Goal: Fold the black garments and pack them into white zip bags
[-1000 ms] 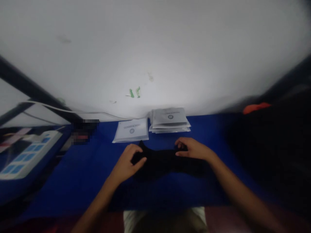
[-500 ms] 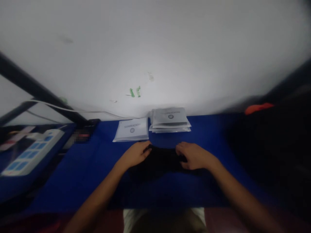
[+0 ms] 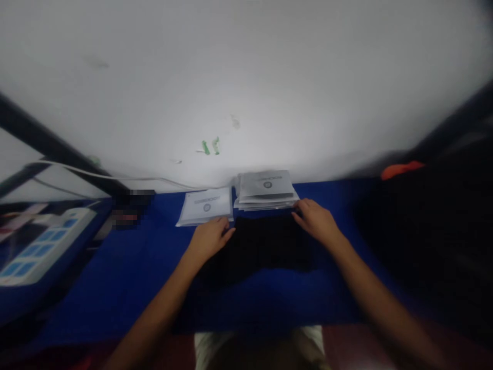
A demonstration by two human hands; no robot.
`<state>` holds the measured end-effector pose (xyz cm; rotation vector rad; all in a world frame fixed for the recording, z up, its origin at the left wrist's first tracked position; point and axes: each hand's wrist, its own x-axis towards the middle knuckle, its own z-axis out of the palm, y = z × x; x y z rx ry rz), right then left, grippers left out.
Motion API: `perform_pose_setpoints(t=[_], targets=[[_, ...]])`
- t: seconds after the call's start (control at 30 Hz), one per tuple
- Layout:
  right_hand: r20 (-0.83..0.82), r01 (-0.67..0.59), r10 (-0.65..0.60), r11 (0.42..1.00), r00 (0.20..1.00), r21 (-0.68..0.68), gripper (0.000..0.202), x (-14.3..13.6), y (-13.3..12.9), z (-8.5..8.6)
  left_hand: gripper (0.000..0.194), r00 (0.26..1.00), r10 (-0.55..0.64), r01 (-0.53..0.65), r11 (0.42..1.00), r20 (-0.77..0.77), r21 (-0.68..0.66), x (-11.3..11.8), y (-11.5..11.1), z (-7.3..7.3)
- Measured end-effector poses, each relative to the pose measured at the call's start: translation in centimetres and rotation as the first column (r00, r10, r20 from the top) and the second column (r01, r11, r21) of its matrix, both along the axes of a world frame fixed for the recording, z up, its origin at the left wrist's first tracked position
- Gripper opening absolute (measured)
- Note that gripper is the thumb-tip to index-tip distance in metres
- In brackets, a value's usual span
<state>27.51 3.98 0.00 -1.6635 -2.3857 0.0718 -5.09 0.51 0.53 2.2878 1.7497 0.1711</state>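
A piece of black cloth (image 3: pixel 269 244) lies spread on the blue table, and its folds are too dark to make out. At its upper left edge is my left hand (image 3: pixel 210 239), thumb apart from the fingers, close to the front of a flat bag. My right hand (image 3: pixel 316 220) is at the cloth's upper right corner, its fingers stretched toward the bag stack and its thumb apart from them. Neither hand visibly grips the cloth.
Against the white wall lie a flat printed bag (image 3: pixel 206 205) and a stack of similar bags (image 3: pixel 267 187). A white power strip (image 3: pixel 44 246) is at left. A white cable (image 3: pixel 115 177) runs along the wall. A dark mass with an orange piece (image 3: pixel 402 169) fills the right.
Both hands have loosened from the black cloth, which now lies flatter and farther toward the bags. My right hand has moved up and outward; my left hand shifted slightly.
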Motion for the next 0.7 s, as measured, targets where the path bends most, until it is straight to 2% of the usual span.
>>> perform_pose_setpoints(t=[0.07, 0.13, 0.17, 0.23, 0.3, 0.43, 0.57, 0.63, 0.7], targets=[[-0.024, -0.006, 0.007, 0.999, 1.0, 0.035, 0.023, -0.2, -0.4, 0.6, 0.028, 0.999, -0.024, 0.025, 1.0, 0.042, -0.019, -0.7, -0.9, 0.6], [-0.105, -0.125, 0.121, 0.992, 0.987, -0.033, 0.021, -0.5, -0.9, 1.0, 0.031, 0.996, -0.047, 0.052, 0.996, 0.074, -0.073, -1.5, -1.9, 0.8], [-0.153, -0.212, 0.195, 0.972, 0.969, -0.103, 0.02, -0.6, -1.0, 1.2, 0.032, 0.995, -0.05, 0.059, 0.993, 0.085, -0.104, -2.0, -2.3, 0.8], [-0.224, -0.36, 0.307, 0.897, 0.925, -0.256, 0.019, -0.8, -1.2, 1.0, 0.029, 0.994, -0.04, 0.056, 0.986, 0.106, -0.157, -2.8, -2.9, 0.4], [-0.243, -0.413, 0.343, 0.835, 0.907, -0.365, 0.022, -0.8, -1.2, 0.6, 0.022, 0.988, -0.029, 0.057, 0.981, 0.149, -0.188, -3.3, -3.3, -0.1], [-0.345, -0.45, 0.31, 0.755, 0.886, -0.477, 0.012, -0.3, -0.9, 0.5, 0.016, 0.946, -0.089, 0.14, 0.979, 0.312, -0.148, -3.5, -3.7, 0.3], [-0.598, -0.587, 0.259, 0.669, 0.759, -0.455, 0.019, 0.8, -0.9, 2.1, 0.016, 0.861, -0.126, 0.189, 0.979, 0.492, -0.078, -3.3, -4.8, 2.1], [-0.698, -0.658, 0.215, 0.595, 0.683, -0.461, 0.023, 1.2, -1.0, 2.9, 0.013, 0.793, -0.143, 0.248, 0.964, 0.592, -0.099, -3.6, -5.5, 2.8], [-0.758, -0.715, 0.168, 0.507, 0.63, -0.481, 0.024, 1.5, -1.2, 3.5, 0.011, 0.725, -0.16, 0.355, 0.92, 0.67, -0.165, -4.2, -6.0, 3.1]])
